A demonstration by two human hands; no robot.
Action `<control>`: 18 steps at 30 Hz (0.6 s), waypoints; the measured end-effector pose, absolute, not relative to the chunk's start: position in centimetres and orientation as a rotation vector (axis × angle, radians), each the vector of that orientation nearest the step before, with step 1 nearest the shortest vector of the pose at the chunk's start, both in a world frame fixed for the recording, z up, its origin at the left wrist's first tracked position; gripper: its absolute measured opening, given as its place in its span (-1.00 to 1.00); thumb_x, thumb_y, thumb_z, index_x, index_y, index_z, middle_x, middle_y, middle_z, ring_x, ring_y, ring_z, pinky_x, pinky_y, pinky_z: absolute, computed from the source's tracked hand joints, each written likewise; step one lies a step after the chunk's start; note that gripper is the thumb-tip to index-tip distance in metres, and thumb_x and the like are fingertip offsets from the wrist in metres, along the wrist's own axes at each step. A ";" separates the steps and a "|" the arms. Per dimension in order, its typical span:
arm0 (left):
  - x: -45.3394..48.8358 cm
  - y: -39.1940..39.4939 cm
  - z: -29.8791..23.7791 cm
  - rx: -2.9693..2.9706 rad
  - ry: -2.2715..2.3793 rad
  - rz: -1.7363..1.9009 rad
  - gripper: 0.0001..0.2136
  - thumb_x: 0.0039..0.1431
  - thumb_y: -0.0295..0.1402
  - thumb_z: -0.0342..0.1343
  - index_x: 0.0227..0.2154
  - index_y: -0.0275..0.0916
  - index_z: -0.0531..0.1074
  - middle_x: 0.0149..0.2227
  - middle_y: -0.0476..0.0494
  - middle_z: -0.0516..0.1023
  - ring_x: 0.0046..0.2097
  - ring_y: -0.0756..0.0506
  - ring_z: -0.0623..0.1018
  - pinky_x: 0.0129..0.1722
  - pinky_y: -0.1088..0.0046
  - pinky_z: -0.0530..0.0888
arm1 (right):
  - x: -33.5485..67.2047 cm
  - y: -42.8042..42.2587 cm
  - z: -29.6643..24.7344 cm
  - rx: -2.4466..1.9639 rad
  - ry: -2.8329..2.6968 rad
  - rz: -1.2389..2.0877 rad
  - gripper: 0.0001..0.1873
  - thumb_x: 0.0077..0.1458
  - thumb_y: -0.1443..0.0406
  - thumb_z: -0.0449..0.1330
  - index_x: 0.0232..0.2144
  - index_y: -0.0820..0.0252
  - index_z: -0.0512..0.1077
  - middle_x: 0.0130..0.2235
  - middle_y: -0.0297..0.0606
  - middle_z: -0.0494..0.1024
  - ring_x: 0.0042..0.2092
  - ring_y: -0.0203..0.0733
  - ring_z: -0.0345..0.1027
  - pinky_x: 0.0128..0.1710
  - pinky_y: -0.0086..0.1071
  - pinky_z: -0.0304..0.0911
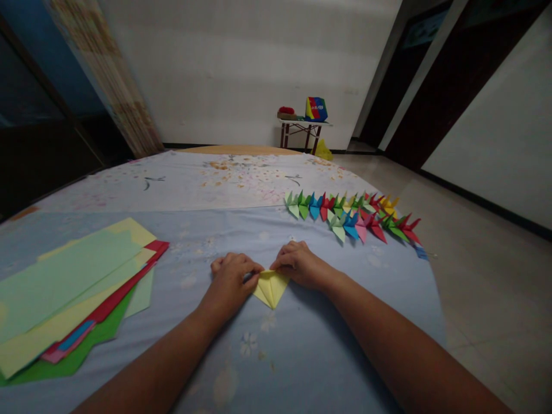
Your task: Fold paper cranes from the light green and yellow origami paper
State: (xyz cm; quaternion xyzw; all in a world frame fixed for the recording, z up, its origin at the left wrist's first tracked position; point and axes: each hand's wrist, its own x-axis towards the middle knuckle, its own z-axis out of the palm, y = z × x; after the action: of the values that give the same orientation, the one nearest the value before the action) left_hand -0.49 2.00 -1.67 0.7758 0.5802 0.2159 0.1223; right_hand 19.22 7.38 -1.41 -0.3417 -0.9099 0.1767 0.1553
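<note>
A small folded piece of yellow paper (271, 289) lies on the blue flowered tablecloth in front of me, one corner pointing toward me and creases running down its middle. My left hand (236, 276) pinches its upper left edge between thumb and forefinger. At the upper right edge, my right hand (301, 265) grips the same paper with its fingertips. The fingers of both hands cover the paper's far corners. Beyond my right hand stand rows of folded paper cranes (362, 229) in green, blue, red, pink and yellow.
A stack of coloured paper sheets (81, 282) lies at the left of the round table, whose tablecloth (241, 351) is blue nearest me. Past the table, a small folding stand (302, 122) by the wall holds a colourful box (316, 109). Tiled floor (474, 276) shows at right.
</note>
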 end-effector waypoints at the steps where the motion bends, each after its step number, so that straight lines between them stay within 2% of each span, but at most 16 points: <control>1: -0.5 2.0 -1.7 2.287 1.693 0.624 -0.85 0.04 -0.37 0.07 -0.37 -0.04 0.52 -0.32 -0.01 0.52 -0.16 -0.13 0.38 -0.10 0.20 0.08 | 19.2 7.4 -1.4 -0.982 -2.610 0.498 -0.82 0.07 0.37 0.18 -0.29 0.02 0.52 -0.28 -0.28 0.50 -0.17 -0.22 0.26 -0.20 -0.32 -0.07; 11: -0.7 1.4 -1.2 2.563 1.634 0.535 -0.84 0.11 -0.39 0.04 -0.30 -0.06 0.49 -0.27 -0.07 0.49 -0.12 -0.15 0.36 -0.02 0.13 0.02 | 19.7 6.8 -1.0 -0.929 -2.691 0.423 -0.78 0.08 0.35 0.16 -0.23 -0.05 0.50 -0.25 -0.28 0.49 -0.18 -0.21 0.23 -0.22 -0.32 -0.10; 18: -0.1 0.3 -0.2 2.724 1.599 0.374 -0.80 0.12 -0.42 0.02 -0.23 -0.08 0.46 -0.22 -0.13 0.47 -0.09 -0.20 0.34 -0.01 0.08 0.02 | 19.6 5.9 -0.2 -0.917 -2.780 0.299 -0.78 0.07 0.37 0.14 -0.24 -0.01 0.49 -0.24 -0.25 0.45 -0.14 -0.18 0.16 -0.20 -0.29 -0.14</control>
State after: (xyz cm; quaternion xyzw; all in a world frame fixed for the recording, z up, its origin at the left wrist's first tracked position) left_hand -0.09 0.26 -0.16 0.8562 0.5027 0.1177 -0.0195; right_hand 19.58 5.92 -0.23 -0.3102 -0.9400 0.1011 0.0992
